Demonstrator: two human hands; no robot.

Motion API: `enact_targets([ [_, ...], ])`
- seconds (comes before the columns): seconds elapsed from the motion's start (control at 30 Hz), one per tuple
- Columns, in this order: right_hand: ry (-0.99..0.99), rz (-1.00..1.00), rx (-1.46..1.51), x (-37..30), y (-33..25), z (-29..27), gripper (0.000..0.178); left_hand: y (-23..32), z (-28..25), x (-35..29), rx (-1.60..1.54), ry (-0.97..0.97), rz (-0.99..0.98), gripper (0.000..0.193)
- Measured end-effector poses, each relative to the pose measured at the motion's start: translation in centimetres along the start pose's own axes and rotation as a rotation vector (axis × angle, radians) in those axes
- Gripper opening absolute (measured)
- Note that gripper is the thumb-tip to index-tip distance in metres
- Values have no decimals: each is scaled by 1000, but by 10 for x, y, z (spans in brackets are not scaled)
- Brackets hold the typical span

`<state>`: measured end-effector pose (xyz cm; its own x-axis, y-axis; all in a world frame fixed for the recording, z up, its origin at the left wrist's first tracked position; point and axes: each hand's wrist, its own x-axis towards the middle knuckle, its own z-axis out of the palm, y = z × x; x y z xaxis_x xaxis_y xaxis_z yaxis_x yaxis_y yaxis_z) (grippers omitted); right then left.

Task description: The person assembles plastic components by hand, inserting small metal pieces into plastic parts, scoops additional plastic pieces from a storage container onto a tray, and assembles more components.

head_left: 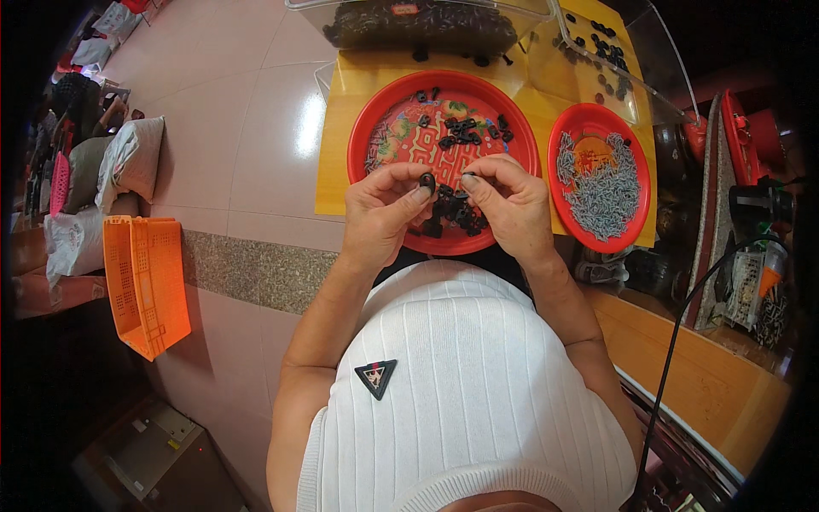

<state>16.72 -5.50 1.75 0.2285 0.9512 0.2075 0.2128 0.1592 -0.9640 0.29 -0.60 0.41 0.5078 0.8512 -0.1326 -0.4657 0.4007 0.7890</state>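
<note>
White shirt [461, 367] fills the red tray's [360, 136] near side. Over that tray, I see the left hand [378, 206] pinching a black loop [426, 176], just left of the right hand's [517, 205] fingers, pinched around a dark bit [468, 174].

Sm blk looped pc [428, 181] in L hand [380, 209], blk pcs [461, 135] loose in red tray [359, 136].

The yellow surface [333, 192] bears a large round red tray [360, 128] toward its left edge, the rim jutting past the near edge. A smaller red tray [589, 114] lies by the near right corner. One clear box [543, 15] stands at the far edge; a second clear box [676, 60] reaches beyond the right edge.
</note>
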Motion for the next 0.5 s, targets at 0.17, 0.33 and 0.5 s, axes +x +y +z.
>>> enact_targets([
  [0.17, -37, 343, 239, -4, -21, 5, 11, -4, 2, -1, 12, 5, 25, 23],
  [0.33, -31, 345, 264, -3, -22, 8, 13, -3, 5, -3, 34, -6, 39, 24],
  [0.5, -46, 360, 235, -2, -21, 7, 11, -5, 3, -2, 89, -21, 51, 25],
])
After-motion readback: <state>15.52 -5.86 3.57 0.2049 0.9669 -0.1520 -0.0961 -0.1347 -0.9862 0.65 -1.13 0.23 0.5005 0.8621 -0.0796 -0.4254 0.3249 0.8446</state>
